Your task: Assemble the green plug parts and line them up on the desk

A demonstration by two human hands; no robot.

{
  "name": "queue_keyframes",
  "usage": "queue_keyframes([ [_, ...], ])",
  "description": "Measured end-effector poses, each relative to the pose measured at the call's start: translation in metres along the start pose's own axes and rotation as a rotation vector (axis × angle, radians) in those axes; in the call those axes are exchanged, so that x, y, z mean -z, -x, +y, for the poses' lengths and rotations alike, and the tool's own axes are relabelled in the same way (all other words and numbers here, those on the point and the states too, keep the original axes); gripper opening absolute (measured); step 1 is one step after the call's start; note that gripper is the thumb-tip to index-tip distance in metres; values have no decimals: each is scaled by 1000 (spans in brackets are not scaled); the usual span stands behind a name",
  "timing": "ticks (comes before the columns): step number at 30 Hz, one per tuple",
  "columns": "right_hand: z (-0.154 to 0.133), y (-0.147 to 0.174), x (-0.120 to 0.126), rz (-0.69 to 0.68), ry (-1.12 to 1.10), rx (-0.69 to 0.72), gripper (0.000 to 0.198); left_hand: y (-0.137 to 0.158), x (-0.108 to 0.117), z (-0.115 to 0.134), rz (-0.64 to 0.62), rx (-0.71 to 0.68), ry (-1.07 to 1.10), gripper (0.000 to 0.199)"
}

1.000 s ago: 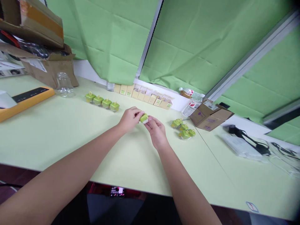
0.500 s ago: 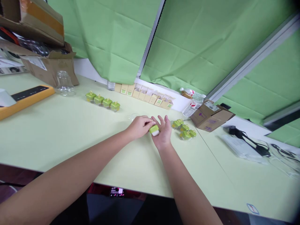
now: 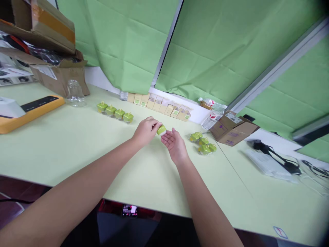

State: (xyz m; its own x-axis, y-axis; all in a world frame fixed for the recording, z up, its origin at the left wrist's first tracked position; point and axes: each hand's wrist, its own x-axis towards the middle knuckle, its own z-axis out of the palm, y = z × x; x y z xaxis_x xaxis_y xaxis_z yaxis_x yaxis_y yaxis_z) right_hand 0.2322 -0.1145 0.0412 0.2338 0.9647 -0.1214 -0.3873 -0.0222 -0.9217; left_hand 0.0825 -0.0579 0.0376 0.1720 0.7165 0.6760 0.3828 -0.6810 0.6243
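My left hand (image 3: 147,131) pinches a small green-topped container (image 3: 161,129) with a whitish lower part, holding it above the table. My right hand (image 3: 175,145) is open, palm up, its fingertips close under the container's white side; whether they touch it I cannot tell. To the left, a row of several similar green-lidded clear containers (image 3: 119,114) with yellow ring handles stands on the table. A looser group of the same green-lidded containers (image 3: 204,141) stands to the right of my right hand.
Small cardboard boxes (image 3: 161,105) line the wall at the back. A clear plastic jar (image 3: 75,94) and an orange power strip (image 3: 33,111) are at left. A cardboard carton (image 3: 232,128), plastic bottles (image 3: 212,116) and a black cable (image 3: 276,157) are at right.
My left hand has moved the green-topped container up and left, out of my right palm. My right hand's fingers have come closer together. The view has shifted slightly.
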Motion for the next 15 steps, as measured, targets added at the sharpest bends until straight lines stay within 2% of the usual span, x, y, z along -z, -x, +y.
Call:
queue_keyframes([
  [3, 0, 2, -2, 9, 2, 23, 29, 1, 0, -4, -22, -5, -13, 28],
  [6, 2, 1, -2, 0, 5, 41, 31, 4, -2, -1, -105, -17, -4, 29],
  [11, 4, 3, -2, -103, 47, 68, 33, 10, -6, 6, -266, -52, -60, 31],
  [15, 2, 6, -3, -186, 127, 69, 29, 9, -4, 4, -301, -64, -55, 31],
])
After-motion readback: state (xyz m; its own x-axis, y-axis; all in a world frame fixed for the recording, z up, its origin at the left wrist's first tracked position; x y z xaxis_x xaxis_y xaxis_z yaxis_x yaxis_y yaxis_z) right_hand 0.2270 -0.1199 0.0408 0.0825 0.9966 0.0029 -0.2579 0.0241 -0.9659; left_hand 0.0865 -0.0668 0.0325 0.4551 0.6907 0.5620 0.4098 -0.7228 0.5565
